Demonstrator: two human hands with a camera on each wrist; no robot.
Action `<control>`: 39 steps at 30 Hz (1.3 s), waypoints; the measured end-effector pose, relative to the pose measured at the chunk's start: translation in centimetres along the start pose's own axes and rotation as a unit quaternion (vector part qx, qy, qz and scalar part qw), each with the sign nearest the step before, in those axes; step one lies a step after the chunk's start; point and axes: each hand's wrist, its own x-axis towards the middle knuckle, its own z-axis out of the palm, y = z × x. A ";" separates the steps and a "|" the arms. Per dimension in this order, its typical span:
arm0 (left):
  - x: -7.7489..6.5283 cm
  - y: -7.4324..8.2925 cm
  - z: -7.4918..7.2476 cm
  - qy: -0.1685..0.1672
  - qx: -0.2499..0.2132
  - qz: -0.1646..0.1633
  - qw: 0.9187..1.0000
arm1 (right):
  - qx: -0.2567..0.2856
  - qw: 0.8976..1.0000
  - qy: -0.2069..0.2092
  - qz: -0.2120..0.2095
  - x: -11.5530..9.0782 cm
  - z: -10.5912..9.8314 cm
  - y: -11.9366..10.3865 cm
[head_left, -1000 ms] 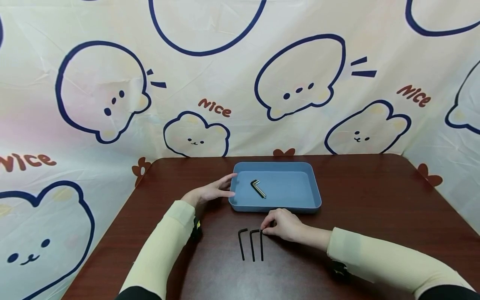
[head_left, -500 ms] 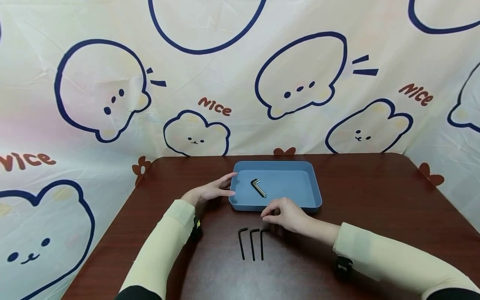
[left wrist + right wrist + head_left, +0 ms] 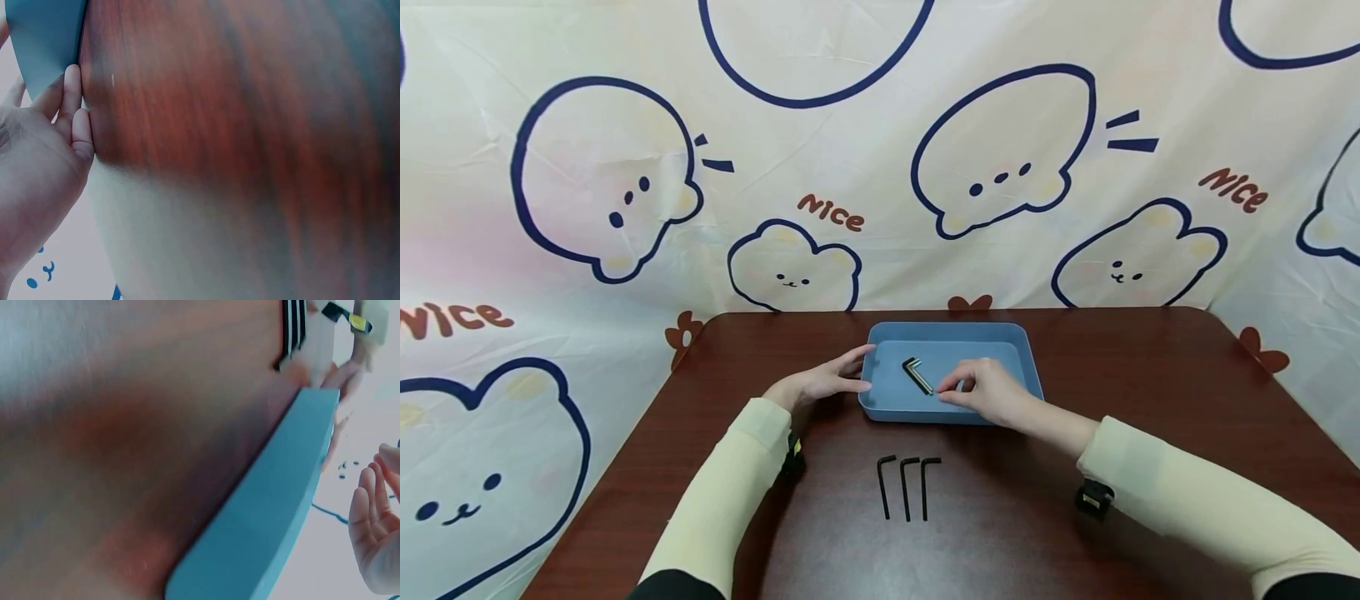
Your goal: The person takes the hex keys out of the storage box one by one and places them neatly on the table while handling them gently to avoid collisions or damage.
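Note:
In the head view, a small bundle of L-shaped hex keys [image 3: 917, 377], black and bright metal, lies in the left half of a shallow blue tray [image 3: 951, 410]. My right hand [image 3: 988, 392] reaches over the tray's front wall. Its thumb and index fingertips come close together right beside the keys' lower ends, and no key shows between them. Against the tray's left side rests my left hand [image 3: 820, 385], fingers spread and fairly straight, touching the wall. The left wrist view shows these fingers [image 3: 73, 87] along the tray's side.
Three black hex keys, the left [image 3: 883, 487], middle [image 3: 906, 492] and right [image 3: 925, 492], lie side by side on the dark wooden table [image 3: 1120, 375] in front of the tray. A cartoon-printed cloth [image 3: 880, 167] hangs behind the table and at its sides.
My right hand has left the rightmost black key on the table and moved up and forward over the tray, beside the bundled keys. My left hand stays at the tray's side.

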 end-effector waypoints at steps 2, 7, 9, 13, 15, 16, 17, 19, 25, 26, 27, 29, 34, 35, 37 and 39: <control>0.0 0.0 0.0 0.001 -0.001 0.001 1.000 | -0.013 1.000 0.003 -0.002 0.5 -0.5 0.2; -0.1 0.1 0.0 0.006 0.003 -0.002 1.000 | -0.050 0.999 -0.005 -0.001 2.1 -1.7 0.5; -0.1 0.1 0.0 0.007 0.004 -0.001 1.000 | -0.065 0.998 -0.011 0.005 2.8 -2.2 0.7; -0.1 0.2 0.0 0.003 0.005 0.001 1.000 | -0.076 0.997 -0.019 0.021 4.1 -2.7 1.5; -0.1 0.2 0.1 0.001 0.005 0.002 1.000 | -0.074 0.997 -0.025 0.021 4.6 -3.0 2.0; -0.1 0.2 0.1 0.000 0.006 0.002 1.000 | -0.072 0.997 -0.028 0.020 4.9 -3.2 2.2; -0.1 0.2 0.1 0.000 0.006 0.003 1.000 | -0.071 0.997 -0.032 0.016 5.1 -3.3 2.5; -0.1 0.2 0.2 0.001 0.007 0.003 1.000 | -0.068 0.997 -0.041 0.013 5.4 -3.7 2.8; -0.2 0.3 0.2 0.003 0.008 0.000 1.000 | -0.062 0.995 -0.066 0.045 6.3 -4.5 3.7; -0.2 0.3 0.2 0.003 0.007 0.001 1.000 | -0.059 0.995 -0.069 0.052 6.5 -4.7 3.8; -0.2 0.3 0.2 0.004 0.006 0.001 1.000 | -0.056 0.994 -0.071 0.059 6.6 -4.8 3.9; -0.2 0.2 0.2 0.005 0.007 0.000 1.000 | -0.051 0.994 -0.074 0.067 6.8 -4.9 4.1; -0.3 0.0 0.1 0.007 0.011 -0.003 1.000 | -0.042 0.994 -0.074 0.075 7.4 -5.0 4.6; -0.3 0.0 0.1 0.007 0.010 -0.003 1.000 | -0.040 0.994 -0.074 0.075 7.6 -5.0 4.7; -0.3 -0.1 0.1 0.006 0.010 -0.001 1.000 | -0.035 0.994 -0.072 0.076 7.7 -4.8 4.9; -0.3 -0.1 0.0 0.005 0.010 0.000 1.000 | -0.032 0.994 -0.072 0.077 7.9 -4.7 5.1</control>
